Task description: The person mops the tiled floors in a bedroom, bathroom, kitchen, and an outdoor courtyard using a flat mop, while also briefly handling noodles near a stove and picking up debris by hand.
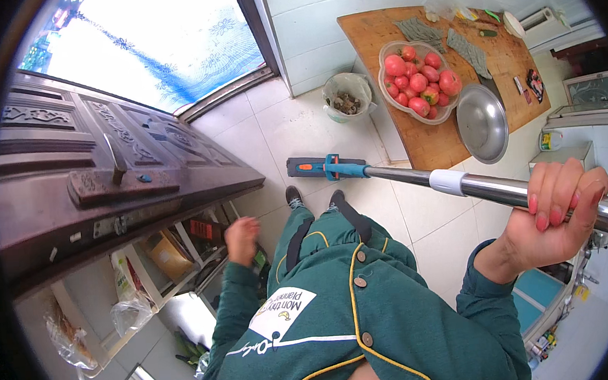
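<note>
My right hand [561, 216] is closed around the steel handle of a sponge mop [402, 174] at the right. The handle runs leftward to a blue and grey mop head [310, 167], which lies by the floor tiles just beyond my shoes. At the left, my left hand [243, 241] hangs beside my leg, near the shelves; it is slightly blurred, its fingers look curled, and nothing is plainly seen in it.
A dark carved door [124, 149] stands at the left, above shelves [159, 298] with bagged goods. A lined waste bin [348, 97] sits by a wooden table [427, 148] bearing a bowl of tomatoes [418, 82], grey cloths [468, 52] and a metal basin [482, 123] at its edge.
</note>
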Demonstrator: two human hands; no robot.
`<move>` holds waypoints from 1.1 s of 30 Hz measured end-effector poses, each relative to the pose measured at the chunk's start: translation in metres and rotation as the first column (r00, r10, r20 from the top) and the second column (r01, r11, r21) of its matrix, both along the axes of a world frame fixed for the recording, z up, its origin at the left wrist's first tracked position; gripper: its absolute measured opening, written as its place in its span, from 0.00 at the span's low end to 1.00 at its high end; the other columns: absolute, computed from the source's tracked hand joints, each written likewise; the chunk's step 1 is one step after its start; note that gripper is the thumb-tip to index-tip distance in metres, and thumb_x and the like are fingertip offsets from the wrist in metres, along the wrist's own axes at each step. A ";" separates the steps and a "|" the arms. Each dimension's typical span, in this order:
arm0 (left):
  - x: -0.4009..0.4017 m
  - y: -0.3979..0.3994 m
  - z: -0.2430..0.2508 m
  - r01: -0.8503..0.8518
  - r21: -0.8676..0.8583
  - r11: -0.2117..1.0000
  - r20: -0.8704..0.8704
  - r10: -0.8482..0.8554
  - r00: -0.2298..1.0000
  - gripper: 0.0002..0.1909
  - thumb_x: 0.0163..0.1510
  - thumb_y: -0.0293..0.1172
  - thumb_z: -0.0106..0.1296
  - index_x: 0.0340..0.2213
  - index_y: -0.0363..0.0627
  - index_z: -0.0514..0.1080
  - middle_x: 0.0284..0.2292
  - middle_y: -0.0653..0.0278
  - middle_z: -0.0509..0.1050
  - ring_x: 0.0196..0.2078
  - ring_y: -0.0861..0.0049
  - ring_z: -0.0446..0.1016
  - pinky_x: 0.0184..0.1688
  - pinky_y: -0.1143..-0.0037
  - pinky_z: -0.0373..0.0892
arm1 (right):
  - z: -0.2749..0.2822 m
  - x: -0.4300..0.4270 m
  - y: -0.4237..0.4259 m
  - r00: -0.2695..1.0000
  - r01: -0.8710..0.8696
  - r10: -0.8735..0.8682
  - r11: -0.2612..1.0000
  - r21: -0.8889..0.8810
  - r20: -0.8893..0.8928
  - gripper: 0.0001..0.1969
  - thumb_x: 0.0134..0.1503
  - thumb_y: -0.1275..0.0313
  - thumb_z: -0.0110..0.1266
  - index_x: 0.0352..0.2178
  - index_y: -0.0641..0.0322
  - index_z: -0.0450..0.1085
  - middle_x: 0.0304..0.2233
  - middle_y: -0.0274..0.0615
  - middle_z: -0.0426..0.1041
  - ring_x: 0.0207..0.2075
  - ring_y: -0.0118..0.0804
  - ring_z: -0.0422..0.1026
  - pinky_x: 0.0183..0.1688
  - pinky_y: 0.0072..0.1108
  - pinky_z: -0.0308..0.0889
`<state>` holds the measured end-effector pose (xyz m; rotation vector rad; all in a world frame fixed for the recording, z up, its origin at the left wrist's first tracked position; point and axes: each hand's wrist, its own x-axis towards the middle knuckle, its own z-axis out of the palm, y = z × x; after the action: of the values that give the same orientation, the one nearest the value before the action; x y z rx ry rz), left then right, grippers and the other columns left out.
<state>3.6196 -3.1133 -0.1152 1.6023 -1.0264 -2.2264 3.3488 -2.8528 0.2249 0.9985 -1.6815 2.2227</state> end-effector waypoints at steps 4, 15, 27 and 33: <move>-0.107 0.064 0.013 0.556 0.224 0.801 -0.207 -0.518 0.830 0.24 0.49 0.44 0.37 0.38 0.33 0.57 0.34 0.50 0.66 0.35 0.68 0.67 0.37 0.75 0.64 | 0.007 0.005 -0.035 0.999 -0.040 0.040 0.999 0.012 -0.033 0.10 0.52 0.68 0.36 0.17 0.54 0.50 0.09 0.28 0.51 0.06 0.16 0.45 0.10 0.07 0.46; -0.245 0.063 0.036 -0.095 0.710 0.697 -0.153 0.285 0.946 0.07 0.43 0.27 0.42 0.24 0.39 0.56 0.19 0.63 0.61 0.23 0.74 0.64 0.31 0.71 0.64 | -0.017 0.027 -0.101 0.917 -0.391 0.390 0.920 0.003 -0.089 0.09 0.46 0.72 0.46 0.17 0.58 0.55 0.09 0.33 0.61 0.07 0.23 0.59 0.12 0.14 0.61; -0.236 0.007 0.017 -0.238 0.681 0.693 -0.068 0.384 0.921 0.06 0.36 0.21 0.39 0.16 0.43 0.54 0.12 0.66 0.58 0.14 0.80 0.58 0.18 0.77 0.60 | -0.041 0.030 -0.122 0.780 -0.623 0.614 0.746 0.235 0.119 0.09 0.33 0.81 0.53 0.12 0.63 0.58 0.09 0.37 0.62 0.10 0.31 0.62 0.19 0.22 0.63; -0.255 -0.025 0.010 -0.310 0.635 0.708 -0.073 0.454 0.888 0.04 0.36 0.23 0.38 0.16 0.42 0.55 0.12 0.66 0.56 0.14 0.77 0.58 0.19 0.74 0.61 | -0.050 -0.005 -0.137 0.741 -0.672 0.641 0.708 0.219 0.202 0.11 0.33 0.80 0.54 0.12 0.61 0.57 0.08 0.36 0.61 0.11 0.30 0.62 0.23 0.24 0.61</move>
<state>3.3647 -3.1385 -0.1055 1.5216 0.1403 -2.4666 3.3435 -2.9896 0.1749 1.8329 -1.9463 2.5143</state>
